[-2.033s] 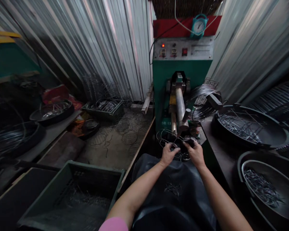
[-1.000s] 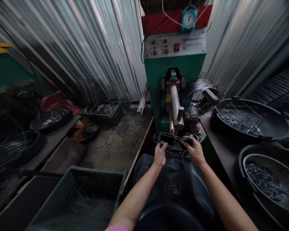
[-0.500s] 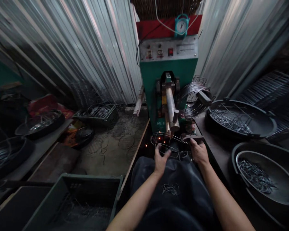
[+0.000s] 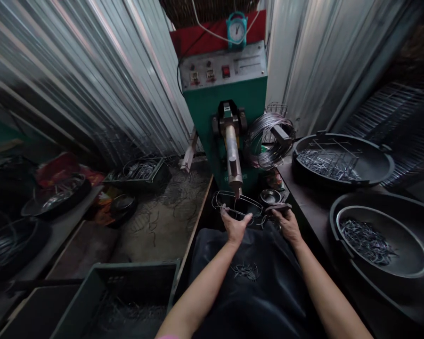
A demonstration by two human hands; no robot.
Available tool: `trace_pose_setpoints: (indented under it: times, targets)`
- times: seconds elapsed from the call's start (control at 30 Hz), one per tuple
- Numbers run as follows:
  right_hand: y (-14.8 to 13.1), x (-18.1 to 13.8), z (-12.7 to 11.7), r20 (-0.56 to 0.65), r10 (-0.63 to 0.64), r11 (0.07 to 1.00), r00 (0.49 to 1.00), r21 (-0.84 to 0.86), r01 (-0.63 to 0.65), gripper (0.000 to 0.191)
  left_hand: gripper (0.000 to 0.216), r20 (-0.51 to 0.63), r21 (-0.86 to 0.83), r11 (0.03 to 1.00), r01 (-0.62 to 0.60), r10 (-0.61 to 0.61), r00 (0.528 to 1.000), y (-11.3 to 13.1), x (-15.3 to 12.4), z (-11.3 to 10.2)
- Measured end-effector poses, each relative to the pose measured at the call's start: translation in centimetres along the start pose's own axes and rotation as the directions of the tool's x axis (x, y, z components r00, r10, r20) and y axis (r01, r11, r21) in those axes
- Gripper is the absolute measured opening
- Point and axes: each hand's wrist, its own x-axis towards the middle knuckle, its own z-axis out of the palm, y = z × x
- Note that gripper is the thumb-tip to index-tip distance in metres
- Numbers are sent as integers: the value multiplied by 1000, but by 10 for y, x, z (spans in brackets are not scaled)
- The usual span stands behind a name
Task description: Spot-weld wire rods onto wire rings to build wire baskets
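My left hand (image 4: 235, 226) is closed on the near side of a round wire frame (image 4: 252, 201), thumb and fingers apart along the wire. The frame sits tilted around the lower tip of the welding machine's electrode arm (image 4: 234, 165); whether they touch I cannot tell. In my right hand (image 4: 289, 227), a flat dark grey piece (image 4: 279, 206) is gripped just right of the frame. Behind that piece stands a small metal bowl (image 4: 270, 196). Short bent wires (image 4: 245, 271) lie in a small heap on the black apron (image 4: 268, 292) over my lap.
The green machine (image 4: 205, 108) stands ahead, with a wire coil (image 4: 268, 141) at its right. Two black pans (image 4: 374, 176) (image 4: 415, 292) of wire pieces stand on the right. A green crate (image 4: 137, 268) is at lower left. More wire fills a crate (image 4: 155, 176) farther back.
The orange sparks at the electrode tip are gone. My view has swung right, so the machine sits farther left. Both hands still hold their pieces; the frame now sits lower around the tip.
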Motion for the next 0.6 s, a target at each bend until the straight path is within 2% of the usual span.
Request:
trace_pose_setpoints:
  times: [0.2, 0.3, 0.43, 0.6]
  targets:
    - [15, -8, 10, -180, -1, 995, 984, 102, 19, 34, 98, 43, -3, 1000, 1, -1, 999, 1, 0, 0]
    - [17, -13, 17, -115, -24, 990, 993, 136, 40, 31, 103, 67, 4, 1000, 1, -1, 998, 1, -2, -1]
    - [15, -15, 18, -49, 10, 986, 999, 164, -2, 31, 104, 99, 37, 999, 12, -16, 995, 2, -13, -6]
    - [15, -14, 16, -20, -16, 991, 1000, 133, 19, 26, 85, 96, -4, 1000, -30, 31, 995, 1, -35, -11]
